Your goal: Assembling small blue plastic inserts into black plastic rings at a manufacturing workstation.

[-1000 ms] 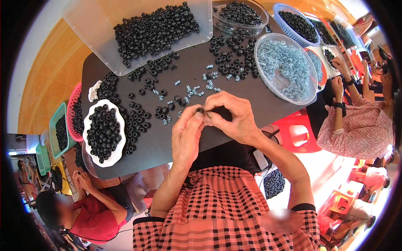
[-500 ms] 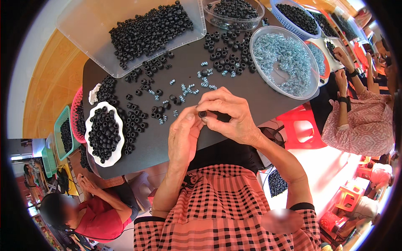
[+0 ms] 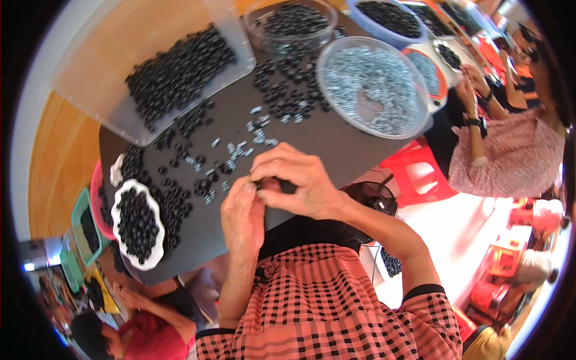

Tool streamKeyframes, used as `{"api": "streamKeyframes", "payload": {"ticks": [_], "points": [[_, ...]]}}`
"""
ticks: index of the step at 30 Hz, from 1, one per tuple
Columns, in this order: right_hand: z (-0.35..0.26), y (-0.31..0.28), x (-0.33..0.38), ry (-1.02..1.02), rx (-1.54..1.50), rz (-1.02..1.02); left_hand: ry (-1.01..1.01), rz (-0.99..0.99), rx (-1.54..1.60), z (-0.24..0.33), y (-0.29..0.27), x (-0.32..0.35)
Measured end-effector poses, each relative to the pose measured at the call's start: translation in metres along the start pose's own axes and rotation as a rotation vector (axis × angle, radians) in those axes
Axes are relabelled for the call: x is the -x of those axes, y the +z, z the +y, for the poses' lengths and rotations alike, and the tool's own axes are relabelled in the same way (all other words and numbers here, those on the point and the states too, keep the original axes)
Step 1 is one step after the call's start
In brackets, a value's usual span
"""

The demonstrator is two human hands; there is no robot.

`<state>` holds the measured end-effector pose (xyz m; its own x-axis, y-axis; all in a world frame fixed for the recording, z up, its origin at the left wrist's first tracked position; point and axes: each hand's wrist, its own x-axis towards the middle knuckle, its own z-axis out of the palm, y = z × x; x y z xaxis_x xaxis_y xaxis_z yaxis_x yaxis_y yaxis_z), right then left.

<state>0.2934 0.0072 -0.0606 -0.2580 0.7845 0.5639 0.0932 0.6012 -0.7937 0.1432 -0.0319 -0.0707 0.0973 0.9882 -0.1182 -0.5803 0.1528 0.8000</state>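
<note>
My left hand [image 3: 242, 211] and my right hand [image 3: 295, 182] meet fingertip to fingertip over the near edge of a black table mat [image 3: 336, 147]. Between the fingers they pinch a small black ring part [image 3: 260, 185], mostly hidden. Just beyond the hands lie loose black rings [image 3: 204, 183] and small silver springs [image 3: 237, 157] scattered on the mat. A white scalloped dish [image 3: 137, 223] heaped with black rings stands to the left of my left hand.
A clear tray [image 3: 150, 72] of black rings sits at the far left, a round clear tub [image 3: 375, 84] of silver springs at the far right, more bowls behind. Another person [image 3: 510, 150] sits to the right, one [image 3: 132, 336] at lower left. Red stools [image 3: 420, 174] stand below.
The hands stay joined at the fingertips and shift slightly; the view has tilted a little, so the table appears higher and closer.
</note>
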Motion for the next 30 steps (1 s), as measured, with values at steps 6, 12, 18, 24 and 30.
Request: {"api": "streamKeyframes", "payload": {"ticks": [6,12,18,24,30], "points": [[0.001,0.004,0.004,-0.088,-0.007,0.073,0.016,-0.078,-0.033,0.005,-0.009,-0.001],[-0.015,-0.023,0.011,-0.039,0.173,0.134,0.012,-0.074,-0.018,0.003,-0.010,-0.004],[-0.017,-0.148,-0.005,0.253,0.535,0.124,0.007,-0.040,0.004,0.004,-0.005,-0.002],[0.015,-0.202,-0.011,0.326,0.826,-0.234,0.019,-0.080,0.020,0.004,-0.008,-0.003],[0.026,-0.189,-0.014,0.344,0.960,-0.242,0.009,-0.054,-0.038,0.005,-0.007,-0.003]]}}
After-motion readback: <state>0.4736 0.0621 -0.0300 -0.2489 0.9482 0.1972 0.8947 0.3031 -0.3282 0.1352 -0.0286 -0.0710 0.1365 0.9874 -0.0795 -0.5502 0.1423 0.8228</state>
